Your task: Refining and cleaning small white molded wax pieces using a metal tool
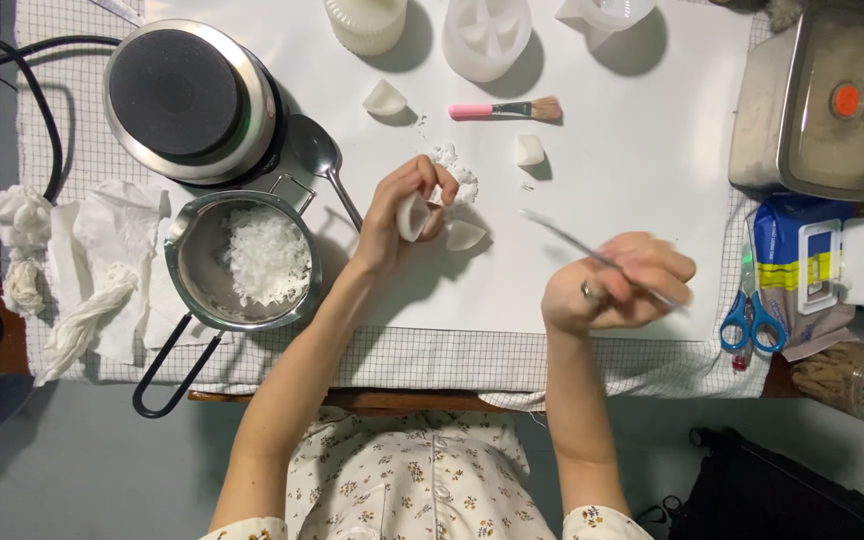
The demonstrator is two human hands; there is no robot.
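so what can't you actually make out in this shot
- Thin tool in the right hand: motion blur, so its kind and tip are unclear.
- White piece in the left hand: fingers cover most of it.
- Three white containers at the top: cut off by the frame edge.
- Jar at lower right: cut off by the edge, contents unclear.
- Metal box: lid hides the inside.

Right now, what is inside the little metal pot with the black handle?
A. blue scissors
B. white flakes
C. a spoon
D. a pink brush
B: the small metal pot holds a heap of white flakes, while the blue scissors, the pink brush and the spoon all lie outside it on the table.
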